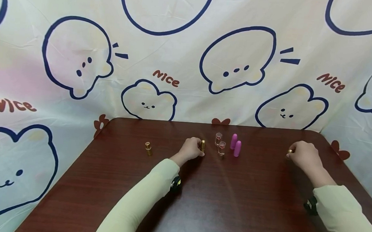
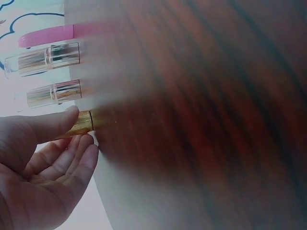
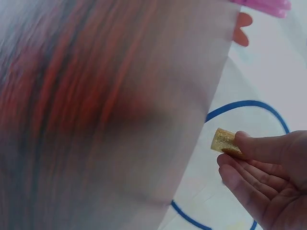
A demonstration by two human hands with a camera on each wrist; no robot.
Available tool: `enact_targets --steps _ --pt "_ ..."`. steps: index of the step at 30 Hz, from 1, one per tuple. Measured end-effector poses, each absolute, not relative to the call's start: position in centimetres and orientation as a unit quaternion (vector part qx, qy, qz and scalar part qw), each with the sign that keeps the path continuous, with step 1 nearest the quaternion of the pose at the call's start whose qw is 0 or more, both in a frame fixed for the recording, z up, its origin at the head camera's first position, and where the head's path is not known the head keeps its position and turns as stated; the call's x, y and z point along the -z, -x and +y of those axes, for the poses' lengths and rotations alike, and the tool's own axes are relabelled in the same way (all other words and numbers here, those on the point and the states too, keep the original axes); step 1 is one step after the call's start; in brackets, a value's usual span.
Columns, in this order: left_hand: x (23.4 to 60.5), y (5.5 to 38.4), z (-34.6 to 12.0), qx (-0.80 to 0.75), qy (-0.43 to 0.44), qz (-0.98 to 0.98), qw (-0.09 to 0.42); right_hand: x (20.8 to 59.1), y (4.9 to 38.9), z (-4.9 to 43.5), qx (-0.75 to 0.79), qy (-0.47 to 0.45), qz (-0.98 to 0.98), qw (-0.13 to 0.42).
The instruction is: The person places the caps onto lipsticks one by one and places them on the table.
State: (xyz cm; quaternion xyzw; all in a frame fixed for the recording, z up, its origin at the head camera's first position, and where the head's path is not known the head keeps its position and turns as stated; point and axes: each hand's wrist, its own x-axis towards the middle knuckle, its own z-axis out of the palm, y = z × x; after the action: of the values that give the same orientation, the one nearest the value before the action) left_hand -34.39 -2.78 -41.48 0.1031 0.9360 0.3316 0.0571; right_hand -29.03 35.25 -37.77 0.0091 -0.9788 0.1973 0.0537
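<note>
Near the table's middle my left hand [image 1: 191, 149] pinches a gold lipstick tube [image 1: 203, 145] between thumb and fingers. In the left wrist view that gold tube [image 2: 82, 123] is upright relative to the tabletop, its base at or close to the surface. Over on the right, my right hand [image 1: 304, 156] holds another small gold lipstick tube [image 1: 290, 151]. The right wrist view shows this tube [image 3: 224, 140] pinched at one end, held above the table. A third gold lipstick tube [image 1: 148, 148] stands alone to the left of my left hand.
Just right of my left hand stand two clear lipstick tubes, one behind [image 1: 218, 139] and one in front [image 1: 221, 148]. Beside them are two pink bullet-shaped tubes, a rear one [image 1: 234, 141] and a front one [image 1: 237, 149]. A patterned cloth [image 1: 190, 58] hangs behind the dark wooden table [image 1: 218, 202].
</note>
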Motion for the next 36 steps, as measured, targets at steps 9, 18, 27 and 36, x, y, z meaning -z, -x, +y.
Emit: enact_targets --steps 9,18,27,36 --pt "41.5 33.7 -3.8 -0.331 -0.107 0.936 0.056 36.9 27.7 32.7 -0.214 -0.03 -0.971 0.1" --pt "41.1 32.4 -6.2 -0.336 -0.113 0.932 0.073 36.8 26.4 30.7 -0.263 -0.054 -0.952 0.149" --pt "40.7 30.8 -8.8 -0.339 -0.137 0.928 0.072 36.7 25.6 29.1 -0.292 -0.077 -0.934 0.192" --pt "41.3 29.1 -12.3 -0.335 -0.118 0.933 0.051 36.8 25.2 28.1 -0.303 -0.089 -0.919 0.235"
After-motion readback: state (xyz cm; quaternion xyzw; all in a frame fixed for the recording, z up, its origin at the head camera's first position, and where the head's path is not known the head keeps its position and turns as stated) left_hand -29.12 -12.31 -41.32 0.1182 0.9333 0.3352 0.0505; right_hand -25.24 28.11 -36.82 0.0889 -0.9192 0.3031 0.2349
